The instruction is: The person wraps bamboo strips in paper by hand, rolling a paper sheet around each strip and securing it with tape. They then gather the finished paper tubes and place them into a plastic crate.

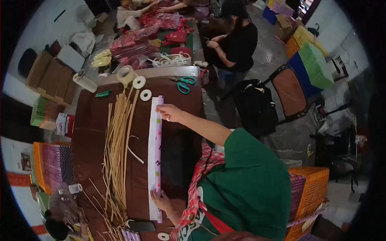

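Observation:
A long pale purple roll (159, 148) with green, pink and dark printed marks lies on the brown tabletop (90, 132), beside a white strip (152, 160) running along it. My right hand (168, 113) has its fingers pinched together at the upper part of the roll. Near the lower end, my left hand (161, 202) holds the roll with its thumb and fingers; some of those fingers are hidden. Many thin tan strips (117, 148) lie in a loose bundle beside the roll, with one short curved pale strip between them.
Teal-handled scissors (185, 85), tape rolls (146, 95) and a green object (103, 93) lie at the table's upper end. A dark phone-like object (141, 226) is at the lower end. Other people (237, 44) sit around the far table. A chair (287, 92) and crates (311, 188) stand at the right.

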`<state>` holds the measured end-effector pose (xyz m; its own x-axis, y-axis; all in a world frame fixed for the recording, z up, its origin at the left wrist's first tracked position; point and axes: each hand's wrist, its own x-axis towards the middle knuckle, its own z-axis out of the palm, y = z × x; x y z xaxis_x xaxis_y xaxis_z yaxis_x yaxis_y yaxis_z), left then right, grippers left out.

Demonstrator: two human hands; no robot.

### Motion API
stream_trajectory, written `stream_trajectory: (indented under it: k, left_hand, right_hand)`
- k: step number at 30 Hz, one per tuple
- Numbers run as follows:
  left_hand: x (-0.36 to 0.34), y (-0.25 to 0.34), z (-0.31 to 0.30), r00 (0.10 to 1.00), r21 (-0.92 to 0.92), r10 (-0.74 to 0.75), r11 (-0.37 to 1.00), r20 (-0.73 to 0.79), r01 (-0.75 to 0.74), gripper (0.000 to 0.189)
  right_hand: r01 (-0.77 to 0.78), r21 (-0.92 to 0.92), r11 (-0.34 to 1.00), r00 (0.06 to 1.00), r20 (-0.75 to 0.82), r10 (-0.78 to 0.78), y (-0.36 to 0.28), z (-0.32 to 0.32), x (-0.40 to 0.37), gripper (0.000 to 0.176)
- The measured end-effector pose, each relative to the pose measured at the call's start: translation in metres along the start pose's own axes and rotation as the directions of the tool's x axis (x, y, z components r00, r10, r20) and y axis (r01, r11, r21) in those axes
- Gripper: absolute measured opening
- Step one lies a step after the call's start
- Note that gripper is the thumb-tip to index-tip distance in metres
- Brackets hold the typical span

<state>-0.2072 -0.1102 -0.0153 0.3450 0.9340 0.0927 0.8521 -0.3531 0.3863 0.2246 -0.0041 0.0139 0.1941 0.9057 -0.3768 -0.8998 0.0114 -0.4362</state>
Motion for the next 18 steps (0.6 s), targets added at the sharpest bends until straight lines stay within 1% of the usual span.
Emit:
stream_trajectory:
  k: [1, 2, 3, 4, 5, 6, 8, 9, 10, 11, 12, 13, 14, 15, 16, 17, 18]
  left_hand:
    - [0.000, -0.001, 0.001, 1.000, 0.006, -0.017, 1.000, -0.005, 0.017, 0.042]
    - [0.000, -0.004, 0.001, 0.999, 0.013, -0.037, 0.999, -0.015, 0.037, 0.043]
    - [0.001, -0.007, 0.003, 0.999, 0.056, 0.019, 0.998, -0.051, -0.016, 0.043]
    - [0.001, -0.010, 0.004, 0.999, 0.058, 0.036, 0.998, -0.040, -0.034, 0.043]
    - [-0.001, -0.013, 0.006, 0.999, 0.069, 0.021, 0.997, -0.025, -0.019, 0.043]
    - [0.000, -0.010, 0.004, 1.000, 0.080, -0.002, 0.997, -0.014, 0.003, 0.043]
    - [0.003, -0.010, 0.008, 1.000, 0.077, -0.015, 0.997, -0.001, 0.015, 0.043]
    - [-0.001, -0.010, 0.005, 0.999, 0.072, -0.049, 0.996, 0.005, 0.049, 0.043]
    - [-0.001, 0.000, 0.000, 0.997, 0.044, -0.070, 0.997, 0.023, 0.069, 0.043]
    - [0.003, 0.007, -0.006, 0.994, 0.024, -0.107, 0.994, 0.034, 0.106, 0.042]
    - [0.000, 0.002, -0.001, 0.995, 0.044, -0.100, 0.994, 0.007, 0.100, 0.041]
    - [0.001, 0.007, -0.003, 0.997, -0.022, -0.073, 0.997, -0.041, 0.072, 0.040]
    - [0.003, 0.012, -0.006, 0.996, 0.017, -0.043, 0.999, -0.072, 0.045, 0.040]
    - [0.003, 0.014, -0.007, 0.995, 0.003, -0.091, 0.996, -0.050, 0.092, 0.040]
    - [0.004, 0.019, -0.011, 0.981, -0.002, -0.196, 0.981, 0.017, 0.196, 0.040]
    - [0.005, 0.023, -0.011, 0.989, 0.002, -0.135, 0.991, -0.057, 0.136, 0.041]
    - [0.006, 0.026, -0.015, 0.984, -0.022, -0.176, 0.984, -0.035, 0.175, 0.042]
  right_hand:
    - [0.046, 0.007, 0.999, 0.988, 0.148, -0.046, 0.001, -0.005, 0.001, 0.008]
    - [0.049, -0.009, 0.999, 0.988, 0.146, -0.047, 0.001, -0.009, 0.002, 0.006]
    - [0.046, -0.025, 0.999, 0.988, 0.147, -0.042, 0.001, -0.008, 0.001, 0.006]
    - [0.043, -0.033, 0.999, 0.982, 0.188, -0.036, 0.001, -0.008, 0.000, 0.006]
    - [0.036, -0.044, 0.998, 0.973, 0.232, -0.025, 0.001, -0.007, -0.002, 0.009]
    - [0.026, -0.094, 0.995, 0.998, 0.054, -0.021, -0.005, 0.007, -0.016, 0.008]
    - [0.093, -0.147, 0.985, 0.996, -0.003, -0.094, -0.005, 0.011, -0.018, 0.015]
    - [0.176, -0.139, 0.975, 0.984, 0.022, -0.175, -0.006, 0.016, -0.027, 0.020]
    - [0.160, -0.189, 0.969, 0.985, -0.035, -0.169, -0.006, 0.012, -0.021, 0.016]
    - [0.080, -0.056, 0.995, 0.997, 0.006, -0.080, 0.000, -0.014, 0.008, 0.013]
    - [0.061, -0.086, 0.994, 0.997, 0.062, -0.056, -0.011, 0.002, -0.012, 0.011]
    - [0.096, -0.097, 0.991, 0.992, 0.087, -0.088, -0.006, -0.010, 0.003, 0.010]
    - [0.078, -0.095, 0.992, 0.980, 0.191, -0.059, -0.013, -0.001, -0.005, 0.009]
    - [-0.137, 0.031, 0.990, 0.967, 0.219, 0.127, -0.018, -0.010, 0.005, 0.014]
    - [-0.094, -0.110, 0.990, 0.993, 0.062, 0.101, -0.017, 0.008, -0.003, 0.021]
    - [-0.080, -0.367, 0.927, 0.997, -0.009, 0.083, -0.016, 0.015, -0.002, 0.028]
    - [-0.055, -0.660, 0.749, 0.998, -0.040, 0.037, -0.018, 0.026, -0.001, 0.034]
